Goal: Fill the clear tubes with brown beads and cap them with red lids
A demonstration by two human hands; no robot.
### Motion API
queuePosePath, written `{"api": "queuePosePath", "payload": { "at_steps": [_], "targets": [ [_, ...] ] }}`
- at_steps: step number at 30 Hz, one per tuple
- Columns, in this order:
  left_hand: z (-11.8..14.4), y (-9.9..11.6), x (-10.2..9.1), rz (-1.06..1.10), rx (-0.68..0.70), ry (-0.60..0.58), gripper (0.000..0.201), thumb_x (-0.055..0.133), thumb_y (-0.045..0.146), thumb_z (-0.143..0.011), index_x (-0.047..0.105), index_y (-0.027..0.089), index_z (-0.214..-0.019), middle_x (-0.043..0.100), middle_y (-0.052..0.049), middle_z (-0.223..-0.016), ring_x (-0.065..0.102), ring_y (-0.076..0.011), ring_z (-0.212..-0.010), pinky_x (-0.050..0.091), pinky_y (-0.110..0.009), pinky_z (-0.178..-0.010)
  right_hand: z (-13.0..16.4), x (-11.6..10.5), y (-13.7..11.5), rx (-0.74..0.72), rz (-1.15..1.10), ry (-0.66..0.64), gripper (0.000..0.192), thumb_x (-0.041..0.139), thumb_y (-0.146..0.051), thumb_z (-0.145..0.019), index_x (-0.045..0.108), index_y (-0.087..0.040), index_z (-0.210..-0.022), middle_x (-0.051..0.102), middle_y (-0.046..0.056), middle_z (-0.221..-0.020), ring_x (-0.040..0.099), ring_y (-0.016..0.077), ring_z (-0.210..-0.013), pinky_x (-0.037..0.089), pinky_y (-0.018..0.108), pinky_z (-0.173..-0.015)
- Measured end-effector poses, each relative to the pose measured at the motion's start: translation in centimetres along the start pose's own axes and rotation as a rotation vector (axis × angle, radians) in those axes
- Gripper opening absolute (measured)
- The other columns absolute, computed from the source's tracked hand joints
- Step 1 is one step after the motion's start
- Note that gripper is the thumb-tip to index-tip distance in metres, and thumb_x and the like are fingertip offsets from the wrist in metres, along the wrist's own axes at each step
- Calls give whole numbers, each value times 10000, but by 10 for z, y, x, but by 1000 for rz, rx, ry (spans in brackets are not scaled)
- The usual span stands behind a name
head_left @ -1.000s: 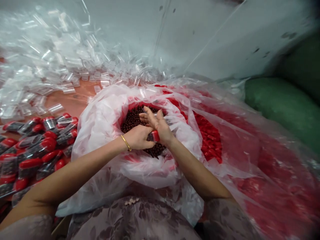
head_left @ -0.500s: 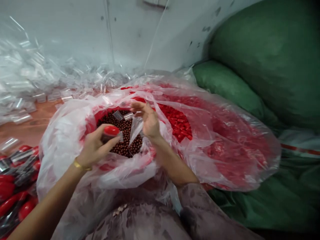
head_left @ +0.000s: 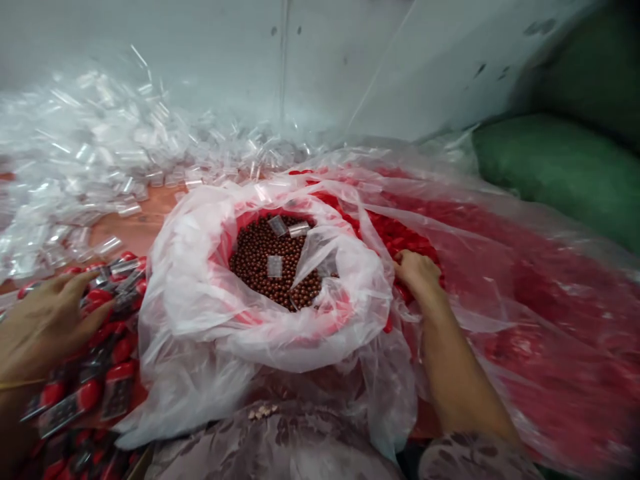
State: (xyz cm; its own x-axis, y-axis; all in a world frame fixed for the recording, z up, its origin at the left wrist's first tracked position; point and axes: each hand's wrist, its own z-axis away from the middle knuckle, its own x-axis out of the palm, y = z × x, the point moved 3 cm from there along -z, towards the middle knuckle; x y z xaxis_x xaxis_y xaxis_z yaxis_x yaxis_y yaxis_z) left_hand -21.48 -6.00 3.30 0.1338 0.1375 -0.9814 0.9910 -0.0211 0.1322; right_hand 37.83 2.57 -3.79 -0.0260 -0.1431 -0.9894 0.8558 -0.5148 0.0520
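Red caps (head_left: 407,240) fill the wide clear bag (head_left: 500,280) on the right, and the right hand (head_left: 417,273) is dug into them at their near edge, knuckles up. Its fingertips are buried among the caps, so whether it grips any cannot be told. Most of the caps show only as a red blur through the wrinkled plastic.

Just left of that hand sits a second bag (head_left: 200,293), its rim rolled open around a heap of small brown beads (head_left: 265,257). A few clear tubes (head_left: 275,265) lie on the beads. A fold of plastic hides the beads' right side.

Farther left, the left hand (head_left: 47,320) rests palm down with fingers loosely spread on a pile of filled tubes (head_left: 107,347) with red caps; it touches them, but the fingertips are blurred and a grip cannot be made out. The pile runs off the left and bottom edges.

Behind, empty clear tubes (head_left: 100,160) lie heaped on the brown surface (head_left: 135,227) up to the wall, smeared by motion. A green sack (head_left: 560,173) is cut off at the right.
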Motion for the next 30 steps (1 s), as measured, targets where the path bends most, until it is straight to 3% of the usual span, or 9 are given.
{"api": "queuePosePath", "payload": {
  "at_steps": [2, 4, 7, 11, 15, 18, 22, 26, 30],
  "targets": [
    [-13, 46, -10, -39, 69, 93, 351, 387, 465, -879, 524, 316, -1165, 634, 25, -1089, 583, -227, -1011, 452, -392, -871, -2, 0, -1, 1, 5, -10, 387, 492, -327, -829, 650, -102, -1102, 648, 236, -1132, 593, 355, -1088, 449, 424, -830],
    [-29, 100, -6, 22, 233, 91, 352, 388, 457, -889, 616, 220, -1017, 660, -34, -1018, 610, -199, -931, 458, -345, -873, -2, -1, 0, 20, -28, 9, 394, 481, -326, -828, 643, -87, -1096, 652, 248, -1100, 603, 355, -1059, 443, 436, -833],
    [-58, 175, 26, 23, 379, -152, 428, 352, 449, -899, 669, 164, -847, 684, -104, -895, 633, -242, -914, 471, -345, -814, 2, -5, 3, 94, -175, 113, 368, 496, -304, -811, 634, -102, -1086, 664, 229, -1043, 626, 331, -988, 443, 438, -831],
    [-97, 230, 84, 83, 211, -530, 442, 515, 515, -794, 683, 106, -808, 682, -196, -945, 621, -328, -1018, 480, -347, -793, 16, -23, 2, 98, -474, 328, 301, 454, -269, -829, 604, -134, -1052, 670, 152, -910, 634, 243, -810, 468, 374, -755],
    [-119, 243, 118, 270, 90, -703, 307, 659, 419, -685, 659, 115, -731, 695, -159, -853, 654, -270, -878, 491, -294, -725, 44, -49, -20, -78, -1139, 382, 167, 465, -302, -821, 568, -203, -908, 483, -20, -513, 439, 134, -413, 419, 298, -472],
    [-120, 237, 125, 371, 36, -831, 277, 593, 385, -743, 622, 131, -636, 667, -86, -665, 598, -152, -558, 486, -261, -588, 72, -64, -56, -302, -1506, 292, 121, 517, -356, -799, 536, -237, -804, 441, -53, -499, 395, 96, -377, 380, 245, -383],
    [-118, 229, 126, 399, -36, -986, 318, 609, 326, -746, 577, 115, -510, 599, -67, -513, 493, -119, -408, 476, -292, -526, 94, -59, -105, -444, -1689, 27, 223, 567, -444, -773, 551, -231, -838, 460, -63, -583, 392, 61, -371, 356, 202, -322],
    [-125, 241, 136, 449, -92, -974, 279, 639, 240, -738, 551, 108, -508, 546, -41, -448, 505, -121, -415, 488, -294, -545, 95, -38, -133, -420, -1757, -311, 338, 549, -543, -778, 473, -221, -712, 405, -83, -517, 319, 40, -309, 332, 192, -288],
    [-137, 263, 155, 596, -119, -879, 185, 661, 249, -743, 577, 102, -668, 534, -12, -458, 527, -129, -441, 487, -281, -536, 91, -31, -134, -381, -1790, -360, 358, 543, -568, -786, 457, -225, -726, 354, -115, -447, 273, 39, -259, 370, 205, -293]
  ]
}}
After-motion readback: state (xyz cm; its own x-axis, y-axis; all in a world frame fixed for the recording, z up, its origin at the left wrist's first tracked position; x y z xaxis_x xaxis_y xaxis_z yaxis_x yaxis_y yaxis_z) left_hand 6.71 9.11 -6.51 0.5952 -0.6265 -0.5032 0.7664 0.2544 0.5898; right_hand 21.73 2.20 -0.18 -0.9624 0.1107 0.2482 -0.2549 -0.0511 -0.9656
